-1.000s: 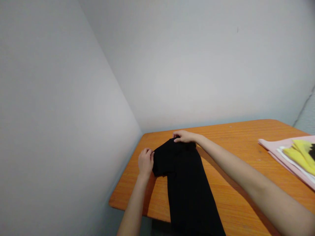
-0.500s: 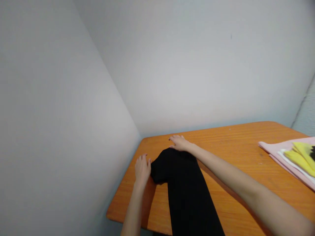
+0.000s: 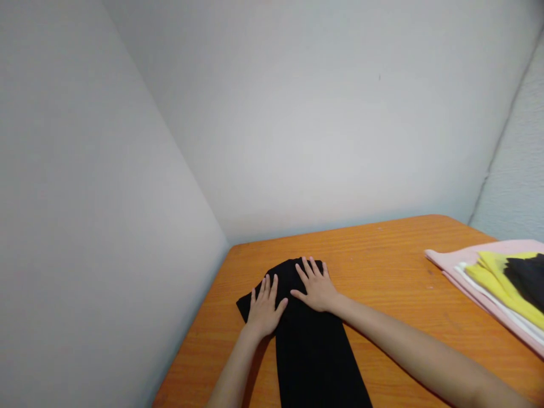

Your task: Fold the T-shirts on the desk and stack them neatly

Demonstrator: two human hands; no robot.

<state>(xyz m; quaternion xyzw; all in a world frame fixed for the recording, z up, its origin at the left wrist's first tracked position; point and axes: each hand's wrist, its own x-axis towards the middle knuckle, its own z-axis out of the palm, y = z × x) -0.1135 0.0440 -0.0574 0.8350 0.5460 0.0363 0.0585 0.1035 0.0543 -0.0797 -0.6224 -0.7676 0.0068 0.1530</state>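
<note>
Fingers [image 3: 274, 287] splayed, left hand [image 3: 263, 313] and right hand [image 3: 319, 290] now lie flat on black garment [image 3: 317, 354], its edges released.

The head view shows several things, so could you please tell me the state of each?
Black garment, spread on the table, lower end out of frame
Left grip, hand open on the garment
Right grip, hand open on the garment
Pink cloth, lying flat, lowest
White cloth, atop the pink
Yellow cloth, atop the white
Dark cloth, atop the yellow
</note>
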